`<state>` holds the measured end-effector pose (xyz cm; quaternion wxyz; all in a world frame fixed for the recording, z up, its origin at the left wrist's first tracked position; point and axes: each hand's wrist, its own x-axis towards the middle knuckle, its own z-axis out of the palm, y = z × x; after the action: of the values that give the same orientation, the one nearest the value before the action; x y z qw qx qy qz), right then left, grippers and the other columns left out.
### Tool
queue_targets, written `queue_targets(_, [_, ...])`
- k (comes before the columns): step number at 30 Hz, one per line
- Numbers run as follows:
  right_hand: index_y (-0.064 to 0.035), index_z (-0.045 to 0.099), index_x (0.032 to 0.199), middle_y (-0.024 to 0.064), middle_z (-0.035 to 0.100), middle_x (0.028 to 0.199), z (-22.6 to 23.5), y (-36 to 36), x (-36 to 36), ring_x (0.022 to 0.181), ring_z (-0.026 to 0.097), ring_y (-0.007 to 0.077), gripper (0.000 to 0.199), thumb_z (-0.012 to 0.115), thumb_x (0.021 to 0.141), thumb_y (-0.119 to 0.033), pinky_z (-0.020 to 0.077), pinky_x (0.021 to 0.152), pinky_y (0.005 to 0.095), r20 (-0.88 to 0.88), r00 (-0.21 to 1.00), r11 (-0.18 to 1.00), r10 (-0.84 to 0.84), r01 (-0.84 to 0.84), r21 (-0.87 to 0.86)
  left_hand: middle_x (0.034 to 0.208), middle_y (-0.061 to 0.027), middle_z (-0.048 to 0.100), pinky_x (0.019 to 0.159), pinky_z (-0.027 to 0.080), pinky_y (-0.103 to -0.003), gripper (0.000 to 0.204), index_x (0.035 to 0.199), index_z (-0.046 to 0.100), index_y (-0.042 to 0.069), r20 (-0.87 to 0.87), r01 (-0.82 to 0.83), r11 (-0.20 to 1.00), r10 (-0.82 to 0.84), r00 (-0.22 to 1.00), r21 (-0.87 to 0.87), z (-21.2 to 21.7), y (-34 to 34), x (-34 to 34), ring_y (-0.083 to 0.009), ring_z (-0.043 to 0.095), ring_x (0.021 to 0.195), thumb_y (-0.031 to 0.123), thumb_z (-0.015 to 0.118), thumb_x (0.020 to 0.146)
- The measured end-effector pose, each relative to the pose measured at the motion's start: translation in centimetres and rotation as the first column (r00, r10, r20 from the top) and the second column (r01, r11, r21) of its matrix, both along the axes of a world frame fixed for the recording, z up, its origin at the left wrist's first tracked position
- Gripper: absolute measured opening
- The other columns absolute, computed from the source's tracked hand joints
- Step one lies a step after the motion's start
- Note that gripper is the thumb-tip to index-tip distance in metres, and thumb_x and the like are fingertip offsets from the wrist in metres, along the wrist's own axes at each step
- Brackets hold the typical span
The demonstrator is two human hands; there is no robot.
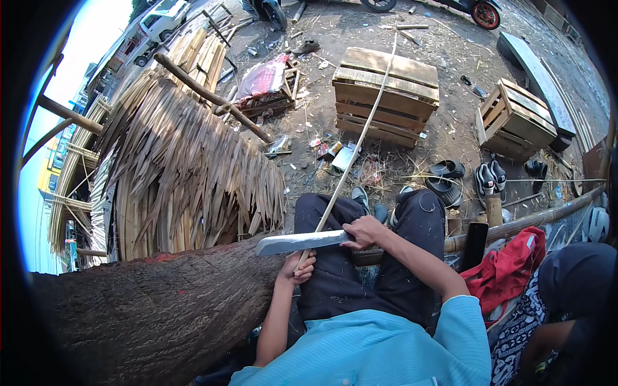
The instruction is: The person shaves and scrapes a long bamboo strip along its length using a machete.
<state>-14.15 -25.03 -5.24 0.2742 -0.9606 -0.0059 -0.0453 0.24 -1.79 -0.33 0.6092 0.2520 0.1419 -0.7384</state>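
My right hand (364,232) is closed round the handle of a machete (290,244). Its broad steel blade points left, above my lap. A long, thin bamboo strip (360,136) runs from my lap out and away, its far end near the top of the view. My left hand (299,267) grips the near end of this strip, just below the blade. The blade crosses over the strip close to my left fingers; whether the edge bites into it I cannot tell. The machete's handle is mostly hidden by my right fingers.
A thick tree trunk (161,309) lies at my left, with dried palm-leaf thatch (174,148) beyond it. Wooden crates (386,96) stand ahead. Sandals (445,182), a dark phone (474,246) and a red cloth (508,270) are to my right, beside another person's sleeve and arm (547,341).
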Motion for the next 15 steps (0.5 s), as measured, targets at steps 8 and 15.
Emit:
queue_targets(8, [0.0009, 0.063, 0.091, 0.0271, 0.062, 0.083, 0.3, -6.1, 0.7, 0.083, 0.06, 0.0411, 0.063, 0.044, 0.083, -0.058, 0.0467, 0.077, 0.0453, -0.333, 0.7, 0.664, -0.632, 0.711, 0.234, 0.047, -0.0001, 0.032, 0.025, 0.025, -0.021, 0.036, 0.091, 0.042, 0.005, 0.128, 0.055, 0.998, -0.055, 0.99, 0.0, 0.3, -0.8, 0.2, -0.0083, 0.031, 0.028, 0.039, 0.031, 0.097])
queue_targets(15, [0.0076, 0.061, 0.082, 0.027, 0.061, 0.074, -0.2, -6.8, -0.6, 0.076, 0.061, 0.0388, 0.066, 0.044, 0.086, -0.056, 0.0462, 0.07, 0.0423, -0.371, 0.637, 0.496, -0.676, 0.765, 0.412, 0.045, 0.0006, 0.032, 0.024, 0.023, -0.02, 0.035, 0.084, 0.041, 0.007, 0.218, 0.063, 0.994, -0.081, 0.973, 0.085, 1.5, -1.5, -0.6, -0.0082, 0.031, 0.026, 0.039, 0.033, 0.097])
